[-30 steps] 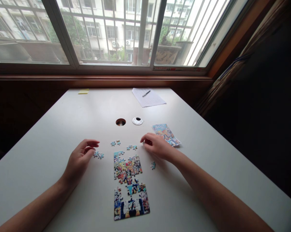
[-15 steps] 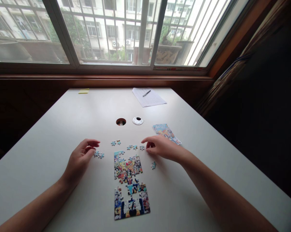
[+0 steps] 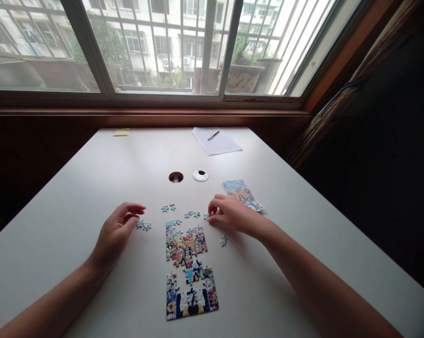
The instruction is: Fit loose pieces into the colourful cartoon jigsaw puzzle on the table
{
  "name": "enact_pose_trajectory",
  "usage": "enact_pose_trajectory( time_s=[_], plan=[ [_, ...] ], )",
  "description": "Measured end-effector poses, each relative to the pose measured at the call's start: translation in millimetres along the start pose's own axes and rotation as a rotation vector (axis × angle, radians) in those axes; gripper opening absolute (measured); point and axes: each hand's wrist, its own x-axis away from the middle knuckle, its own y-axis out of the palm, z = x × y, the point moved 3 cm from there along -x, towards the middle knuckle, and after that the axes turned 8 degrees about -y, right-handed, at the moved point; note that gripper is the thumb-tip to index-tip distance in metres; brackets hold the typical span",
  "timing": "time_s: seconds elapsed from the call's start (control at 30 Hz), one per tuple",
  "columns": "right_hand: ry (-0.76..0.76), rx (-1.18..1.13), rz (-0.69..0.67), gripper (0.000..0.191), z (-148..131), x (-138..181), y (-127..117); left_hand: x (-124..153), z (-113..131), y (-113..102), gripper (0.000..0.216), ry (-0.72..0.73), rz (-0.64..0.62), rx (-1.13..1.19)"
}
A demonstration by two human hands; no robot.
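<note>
A partly built colourful jigsaw [image 3: 189, 270] lies on the white table [image 3: 74, 188] in front of me. My right hand [image 3: 231, 214] rests just right of its top edge, fingers curled and pinching a small loose piece [image 3: 207, 217]. My left hand [image 3: 118, 227] rests on the table to the left, fingers loosely curved, fingertips beside two blue loose pieces [image 3: 143, 226]; nothing shows in it. More loose pieces lie at the top: a pair [image 3: 168, 207], another pair [image 3: 192, 214], and one piece [image 3: 223, 241] under my right wrist.
A printed reference picture [image 3: 242, 194] lies behind my right hand. A cable hole [image 3: 176, 177] and its white cap [image 3: 200, 175] sit mid-table. Paper with a pen [image 3: 216, 141] and a yellow sticky pad [image 3: 121, 133] lie near the window edge.
My right hand's fingers stretched out to a small piece by the puzzle's top right, then curled in around it. The left hand has stayed put.
</note>
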Motion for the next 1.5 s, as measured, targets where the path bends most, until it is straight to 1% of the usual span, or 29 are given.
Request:
enact_pose_trajectory(
  time_s=[0.1,0.2,0.27,0.37,0.57,0.73,1.03,1.17,1.33,1.5],
  plan=[
    [-0.008,-0.040,-0.010,0.011,0.2,1.5,-1.2,-0.1,0.1,0.5,0.022,-0.003,0.003,-0.006],
    [-0.053,-0.064,-0.032,0.023,-1.7,1.4,-0.4,0.2,1.5,0.7,0.023,-0.010,0.002,-0.016],
    [-0.083,-0.059,-0.054,0.026,-3.1,0.7,0.6,0.5,2.6,0.6,0.023,-0.015,-0.001,-0.023],
    [-0.087,-0.053,-0.069,0.024,-2.9,-0.3,1.7,1.1,3.4,0.2,0.023,-0.015,-0.004,-0.031],
    [-0.004,-0.053,-0.040,0.011,3.5,-1.3,1.4,0.5,1.6,0.1,0.024,-0.001,-0.002,-0.037],
    [0.022,-0.114,-0.065,0.015,4.4,-0.8,-1.4,-0.6,-1.2,0.0,0.024,0.000,-0.011,-0.039],
    [-0.042,-0.070,-0.043,0.009,2.7,-1.7,1.2,0.5,-0.3,-1.1,0.024,-0.006,-0.015,-0.036],
    [-0.059,-0.066,-0.051,0.010,2.3,-0.4,2.6,0.3,-0.5,-0.6,0.024,-0.008,-0.011,-0.037],
    [-0.085,-0.068,-0.030,0.011,-0.5,0.2,4.0,0.1,0.4,-0.1,0.023,0.003,-0.007,-0.037],
    [-0.053,-0.123,-0.029,0.011,-3.9,0.0,3.2,0.0,-1.9,-0.3,0.023,0.011,-0.019,-0.048]
  ],
)
